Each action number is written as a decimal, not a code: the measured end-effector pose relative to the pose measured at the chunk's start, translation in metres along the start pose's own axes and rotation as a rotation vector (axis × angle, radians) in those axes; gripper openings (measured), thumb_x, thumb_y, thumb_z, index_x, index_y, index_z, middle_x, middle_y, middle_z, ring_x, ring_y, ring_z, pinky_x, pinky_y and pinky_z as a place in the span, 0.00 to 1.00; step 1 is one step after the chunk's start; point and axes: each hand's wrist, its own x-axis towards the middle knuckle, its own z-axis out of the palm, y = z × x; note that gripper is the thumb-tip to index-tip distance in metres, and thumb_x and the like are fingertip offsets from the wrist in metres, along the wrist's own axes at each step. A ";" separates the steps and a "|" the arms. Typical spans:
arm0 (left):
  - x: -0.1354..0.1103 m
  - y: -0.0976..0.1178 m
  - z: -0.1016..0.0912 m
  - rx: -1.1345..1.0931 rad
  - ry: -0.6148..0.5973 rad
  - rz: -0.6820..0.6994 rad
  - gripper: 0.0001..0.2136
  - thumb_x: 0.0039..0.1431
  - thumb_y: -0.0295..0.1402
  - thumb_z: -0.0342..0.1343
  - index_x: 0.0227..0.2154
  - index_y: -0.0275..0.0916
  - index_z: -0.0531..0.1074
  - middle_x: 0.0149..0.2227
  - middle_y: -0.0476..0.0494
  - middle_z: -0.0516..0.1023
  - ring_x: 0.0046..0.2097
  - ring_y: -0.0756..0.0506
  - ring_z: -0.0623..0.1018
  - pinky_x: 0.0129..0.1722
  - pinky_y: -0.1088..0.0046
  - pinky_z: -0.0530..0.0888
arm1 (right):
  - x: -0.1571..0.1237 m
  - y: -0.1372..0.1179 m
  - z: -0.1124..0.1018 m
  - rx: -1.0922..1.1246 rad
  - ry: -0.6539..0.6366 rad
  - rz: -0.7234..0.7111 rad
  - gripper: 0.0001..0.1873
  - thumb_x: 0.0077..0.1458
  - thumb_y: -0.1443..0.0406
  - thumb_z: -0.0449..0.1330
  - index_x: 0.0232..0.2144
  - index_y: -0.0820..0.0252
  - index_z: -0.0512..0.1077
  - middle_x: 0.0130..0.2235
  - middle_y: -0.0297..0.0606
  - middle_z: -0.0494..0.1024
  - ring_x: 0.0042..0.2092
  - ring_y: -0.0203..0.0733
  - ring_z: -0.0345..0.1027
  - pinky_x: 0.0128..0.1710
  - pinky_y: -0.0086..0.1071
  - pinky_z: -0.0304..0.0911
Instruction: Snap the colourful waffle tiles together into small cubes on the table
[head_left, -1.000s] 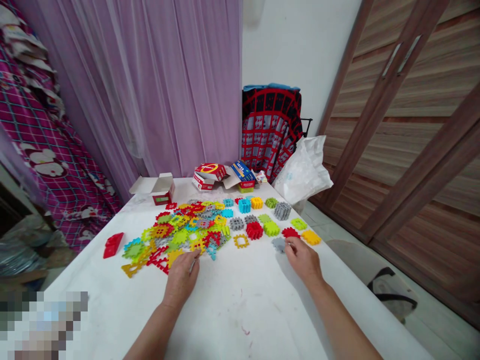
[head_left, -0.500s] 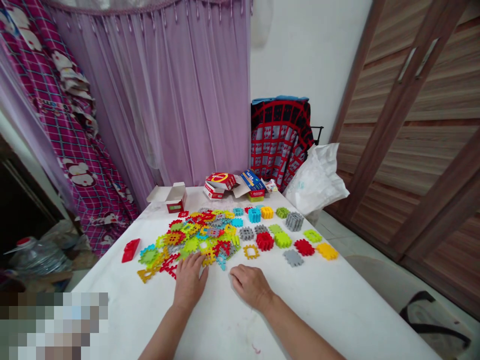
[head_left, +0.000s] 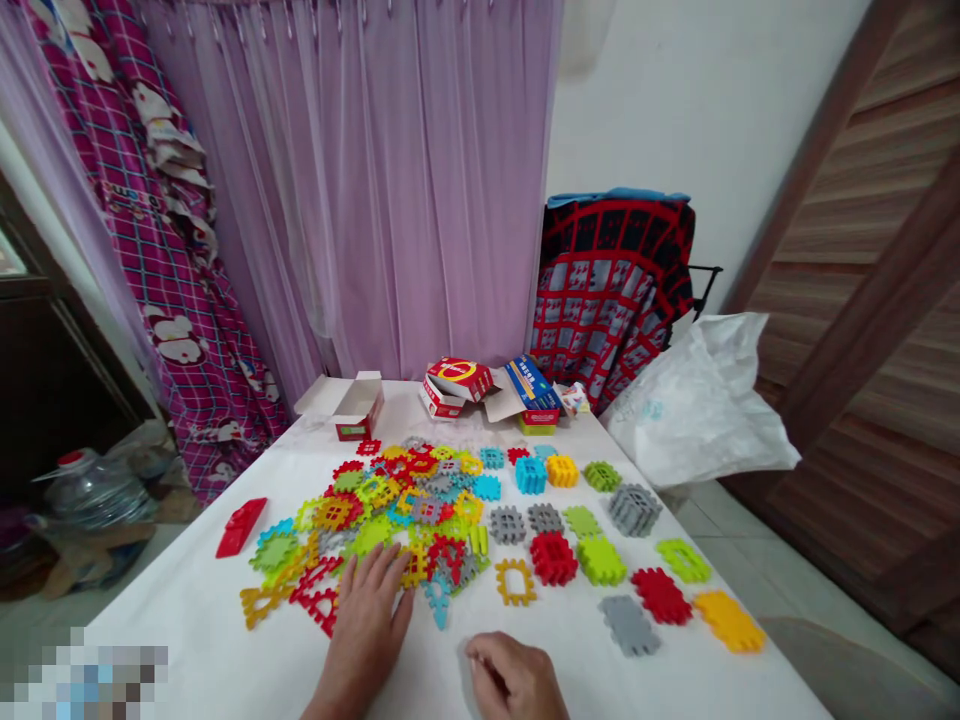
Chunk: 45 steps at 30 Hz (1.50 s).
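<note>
The left hand, nearer, fingers extended, lies over the near edge of a pile spreading ahead; the right hand, farther off, curls, any contents hidden.

Jumbled heap of flat, toothed plastic pieces: red, yellow, lime green, blue and grey, all mixed.
Thick square toothed plastic stacks: one colour each, a red stack, a blue stack, a grey stack.
Flat tabletop: white.
Long pleated fabric curtain: plain pale purple.
Gathered cloth drape over on the left: magenta, pale grid lines, white cartoon figures.
Draped cloth at the back: black and grey under red gridlines.
Crumpled plastic bag: white, faint blue mark.
</note>
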 end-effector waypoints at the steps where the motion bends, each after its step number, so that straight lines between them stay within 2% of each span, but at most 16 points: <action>1: 0.002 0.000 0.001 0.003 -0.001 0.010 0.17 0.59 0.35 0.51 0.50 0.45 0.72 0.52 0.41 0.76 0.55 0.36 0.73 0.57 0.48 0.61 | 0.000 0.002 0.001 0.003 -0.005 -0.007 0.10 0.53 0.69 0.50 0.30 0.54 0.70 0.22 0.29 0.76 0.21 0.32 0.68 0.24 0.21 0.60; 4: 0.006 -0.001 0.004 -0.002 -0.002 0.037 0.17 0.59 0.34 0.51 0.51 0.44 0.71 0.53 0.42 0.76 0.54 0.38 0.73 0.58 0.51 0.60 | 0.001 0.001 0.000 0.010 -0.034 -0.010 0.10 0.52 0.70 0.50 0.31 0.54 0.70 0.22 0.28 0.75 0.21 0.31 0.68 0.23 0.21 0.59; 8: 0.008 -0.001 0.003 -0.029 0.006 0.054 0.18 0.59 0.32 0.49 0.52 0.42 0.70 0.53 0.40 0.75 0.55 0.38 0.72 0.58 0.51 0.59 | 0.007 -0.009 -0.006 0.001 -0.072 0.030 0.10 0.54 0.71 0.50 0.31 0.55 0.70 0.25 0.30 0.76 0.26 0.32 0.70 0.29 0.21 0.60; 15: 0.009 0.005 -0.009 -0.124 0.031 0.069 0.16 0.59 0.30 0.48 0.49 0.41 0.72 0.53 0.38 0.75 0.55 0.37 0.72 0.57 0.50 0.61 | 0.011 -0.019 -0.007 -0.231 -0.064 0.105 0.11 0.57 0.68 0.50 0.32 0.58 0.73 0.29 0.34 0.78 0.31 0.34 0.71 0.34 0.24 0.58; 19: -0.004 0.007 -0.020 -0.130 0.032 0.052 0.16 0.59 0.29 0.47 0.47 0.38 0.73 0.51 0.37 0.76 0.54 0.37 0.72 0.57 0.51 0.63 | 0.008 -0.025 -0.009 -0.331 0.012 0.223 0.11 0.55 0.69 0.51 0.32 0.57 0.74 0.31 0.35 0.80 0.32 0.35 0.72 0.35 0.24 0.58; 25: -0.031 -0.002 -0.033 -0.097 0.058 0.014 0.16 0.61 0.32 0.45 0.45 0.35 0.74 0.50 0.35 0.77 0.52 0.37 0.73 0.54 0.54 0.66 | 0.000 -0.037 -0.011 -0.328 0.058 0.422 0.11 0.54 0.67 0.53 0.33 0.53 0.76 0.31 0.33 0.81 0.32 0.35 0.72 0.34 0.24 0.57; 31: -0.031 -0.008 -0.033 -0.087 0.082 0.038 0.18 0.62 0.35 0.43 0.43 0.35 0.75 0.45 0.34 0.79 0.48 0.37 0.76 0.50 0.56 0.69 | 0.003 -0.039 -0.015 -0.278 0.089 0.523 0.11 0.53 0.66 0.54 0.32 0.53 0.77 0.27 0.32 0.80 0.29 0.36 0.70 0.32 0.25 0.56; 38: -0.008 -0.005 -0.034 -0.080 0.096 0.156 0.15 0.62 0.36 0.46 0.44 0.38 0.75 0.45 0.38 0.79 0.47 0.39 0.75 0.50 0.56 0.69 | 0.001 -0.022 -0.010 -0.063 0.174 0.549 0.12 0.51 0.65 0.52 0.30 0.56 0.77 0.20 0.30 0.73 0.23 0.34 0.63 0.27 0.25 0.53; 41: 0.022 0.004 -0.038 -0.058 0.054 0.149 0.15 0.62 0.36 0.46 0.46 0.40 0.75 0.48 0.38 0.77 0.50 0.39 0.73 0.53 0.55 0.67 | 0.000 -0.015 -0.007 0.049 0.199 0.535 0.13 0.49 0.64 0.52 0.28 0.59 0.76 0.18 0.29 0.69 0.21 0.34 0.60 0.25 0.25 0.52; 45: 0.074 0.021 -0.039 0.026 -0.089 0.106 0.17 0.60 0.38 0.50 0.51 0.43 0.73 0.58 0.37 0.70 0.59 0.35 0.66 0.59 0.52 0.59 | 0.001 -0.014 -0.007 0.151 0.240 0.553 0.14 0.48 0.61 0.52 0.26 0.60 0.75 0.17 0.29 0.67 0.21 0.34 0.58 0.23 0.25 0.52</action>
